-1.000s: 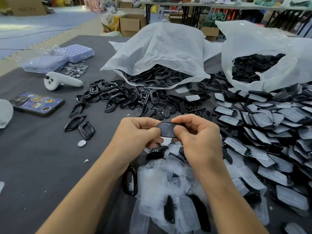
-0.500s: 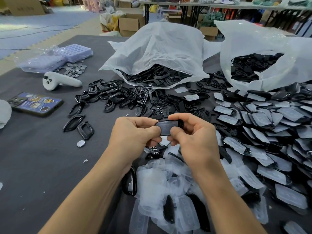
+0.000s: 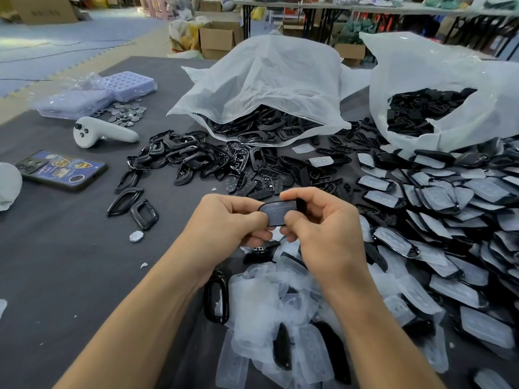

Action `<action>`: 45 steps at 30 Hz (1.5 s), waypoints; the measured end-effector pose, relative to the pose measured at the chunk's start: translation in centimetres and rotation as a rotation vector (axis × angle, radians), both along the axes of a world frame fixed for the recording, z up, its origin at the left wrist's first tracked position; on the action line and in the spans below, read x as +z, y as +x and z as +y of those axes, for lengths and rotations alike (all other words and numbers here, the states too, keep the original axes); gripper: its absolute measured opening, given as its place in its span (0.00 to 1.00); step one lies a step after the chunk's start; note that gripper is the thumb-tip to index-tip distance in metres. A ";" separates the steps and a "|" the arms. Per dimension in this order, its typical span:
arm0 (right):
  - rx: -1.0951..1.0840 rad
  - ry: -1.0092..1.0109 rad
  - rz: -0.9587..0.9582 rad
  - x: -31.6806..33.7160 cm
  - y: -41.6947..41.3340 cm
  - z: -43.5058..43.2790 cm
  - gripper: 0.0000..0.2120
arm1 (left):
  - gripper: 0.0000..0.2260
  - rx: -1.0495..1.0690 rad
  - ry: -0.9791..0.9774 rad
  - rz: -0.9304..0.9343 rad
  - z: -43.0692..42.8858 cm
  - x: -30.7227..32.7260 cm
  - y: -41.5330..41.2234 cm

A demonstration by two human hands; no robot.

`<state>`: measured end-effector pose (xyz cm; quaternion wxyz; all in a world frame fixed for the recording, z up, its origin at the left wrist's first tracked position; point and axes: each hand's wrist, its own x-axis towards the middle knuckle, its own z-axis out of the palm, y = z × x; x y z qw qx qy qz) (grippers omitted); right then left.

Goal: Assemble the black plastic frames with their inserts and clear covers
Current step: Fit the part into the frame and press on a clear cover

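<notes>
i have the frame (image 3: 278, 213) pinched between my 2 hands, held in the air just over the far edge of the cover pile (image 3: 261, 299); its long axis runs left to right, 1 end toward each hand, and its broad face tilts up at me. the left hand (image 3: 224, 220) is curled, thumb and forefinger pinching the left end; the right hand (image 3: 323, 228) is curled too, forefinger over the top right corner and thumb pressed on the lower edge of the face.

a pale, glossy sheet shows inside the rim, which i take for the cover; i cannot tell whether it is seated all round. neither hand is nearer, since both touch the part; my guess is that the next press comes from the thumbs, working along the rim toward the middle, with the fingers behind as backing. the risk i see is a corner left proud under the right thumb.

loose frames (image 3: 196, 155) lie beyond the cover pile; finished pieces (image 3: 449, 197) spread to its right.
</notes>
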<state>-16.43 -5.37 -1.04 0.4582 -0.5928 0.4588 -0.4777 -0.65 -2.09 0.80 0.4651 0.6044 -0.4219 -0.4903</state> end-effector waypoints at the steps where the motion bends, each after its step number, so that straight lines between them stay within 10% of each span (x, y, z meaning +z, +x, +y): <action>1: -0.001 0.000 -0.001 0.0 0.1 0.1 0.15 | 0.11 0.011 0.004 0.006 0.0 0.0 0.0; 21: -0.050 0.003 0.022 0.0 0.0 0.2 0.13 | 0.12 -0.055 0.043 0.117 -0.2 -0.4 0.3; 29: -0.432 -0.184 0.250 0.3 -0.2 0.7 0.09 | 0.07 0.194 0.014 0.132 -0.7 -1.0 -0.3; 45: -0.101 0.050 0.100 -0.1 0.0 0.1 0.07 | 0.08 0.080 -0.033 0.070 -0.6 -1.3 -0.6</action>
